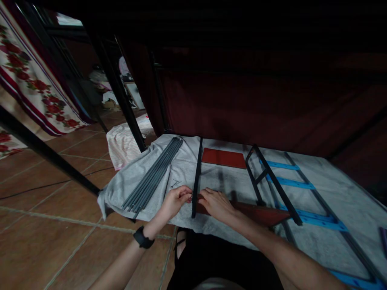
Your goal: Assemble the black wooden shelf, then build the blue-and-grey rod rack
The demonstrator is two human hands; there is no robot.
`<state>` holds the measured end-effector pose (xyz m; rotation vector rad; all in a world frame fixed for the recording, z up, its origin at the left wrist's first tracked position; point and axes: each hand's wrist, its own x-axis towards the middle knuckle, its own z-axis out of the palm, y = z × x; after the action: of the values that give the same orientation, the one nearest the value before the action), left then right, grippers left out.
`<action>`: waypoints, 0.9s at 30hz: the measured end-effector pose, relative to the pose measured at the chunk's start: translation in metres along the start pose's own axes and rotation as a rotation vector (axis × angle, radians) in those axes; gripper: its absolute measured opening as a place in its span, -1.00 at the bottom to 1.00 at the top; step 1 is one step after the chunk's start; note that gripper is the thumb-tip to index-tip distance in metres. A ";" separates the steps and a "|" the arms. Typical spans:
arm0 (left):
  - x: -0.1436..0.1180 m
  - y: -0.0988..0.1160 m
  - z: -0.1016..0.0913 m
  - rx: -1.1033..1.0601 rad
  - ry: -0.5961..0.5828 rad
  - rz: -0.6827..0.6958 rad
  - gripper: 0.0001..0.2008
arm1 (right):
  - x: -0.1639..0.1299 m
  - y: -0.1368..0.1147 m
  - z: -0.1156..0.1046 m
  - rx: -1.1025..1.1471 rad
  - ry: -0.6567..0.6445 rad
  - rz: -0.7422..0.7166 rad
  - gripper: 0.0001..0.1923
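My left hand [178, 200] is closed in a pinch at the left side of a dark flat metal bar [197, 173]. Something tiny shows at its fingertips, too small to name. On the bar's other side, my right hand [216, 204] has its fingers curled over the end of a red-brown board [263, 214], close against the bar. That board reaches right to a dark angled metal frame [273, 183]. A second red-brown board [223, 158] lies flat behind my hands.
Several grey rods [154, 175] lie bundled on the grey cloth [181, 171] to the left. Blue crosspieces [292, 182] join dark rails at the right. A black bed-like post [121, 92] and slanting bar [48, 151] stand left, above the tiled floor [39, 237].
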<state>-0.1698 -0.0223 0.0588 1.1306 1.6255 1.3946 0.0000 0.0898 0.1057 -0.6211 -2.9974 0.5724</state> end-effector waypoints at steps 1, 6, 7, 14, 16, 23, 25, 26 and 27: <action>0.000 0.000 0.001 0.029 0.003 -0.008 -0.78 | 0.000 0.001 0.000 0.007 -0.002 -0.016 -0.76; -0.004 0.005 0.000 0.259 0.011 0.011 -0.78 | 0.002 0.005 0.000 0.018 -0.016 -0.033 -0.75; -0.006 0.007 -0.001 0.325 0.009 0.053 -0.78 | 0.002 0.005 0.001 0.018 -0.015 -0.036 -0.75; -0.015 0.011 0.000 0.578 0.029 0.331 -0.74 | 0.006 0.006 -0.003 0.020 -0.024 -0.083 -0.77; -0.015 0.009 0.001 0.524 0.061 0.301 -0.74 | 0.007 0.007 -0.005 0.037 -0.033 -0.086 -0.78; -0.013 -0.004 0.007 0.075 0.112 -0.015 -0.64 | 0.005 0.008 -0.005 0.070 -0.037 -0.078 -0.75; -0.012 -0.006 0.010 -0.048 0.112 -0.081 -0.62 | 0.003 0.008 -0.005 0.065 -0.034 -0.090 -0.73; -0.011 -0.005 0.010 -0.081 0.105 -0.100 -0.61 | 0.003 0.007 -0.006 0.064 -0.036 -0.099 -0.73; -0.011 -0.005 0.011 -0.096 0.094 -0.103 -0.62 | 0.003 0.007 -0.006 0.063 -0.041 -0.108 -0.74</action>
<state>-0.1566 -0.0285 0.0519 0.9262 1.6390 1.4615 0.0003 0.0994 0.1090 -0.4464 -3.0135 0.6777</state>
